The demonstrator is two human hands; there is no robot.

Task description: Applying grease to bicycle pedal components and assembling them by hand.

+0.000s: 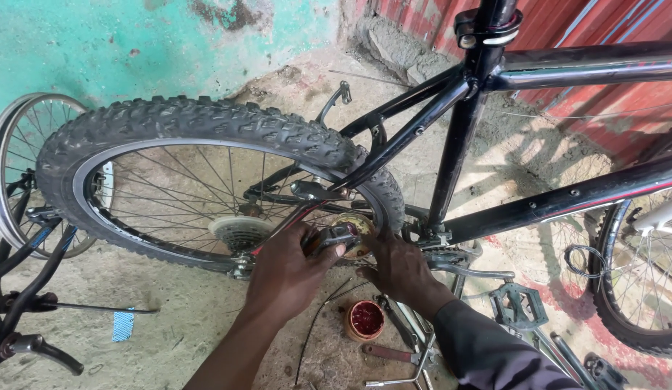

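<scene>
A black bicycle frame [462, 137] stands in front of me with its knobby rear wheel [199, 119] on the left. My left hand [285, 271] grips a small metal part [334, 237] low on the frame, by the chain stay and the rear cassette [238, 231]. My right hand [397, 263] is pressed against the same spot from the right, near the crank; its fingers are curled, and what they hold is hidden. A round yellowish piece [356, 225] shows between the two hands.
A small open tin of red grease [365, 320] sits on the concrete below my hands, with hand tools [394, 354] beside it. A pedal [516, 305] hangs at right. Another wheel [18, 166] leans at far left, a further bicycle wheel [639, 282] at far right.
</scene>
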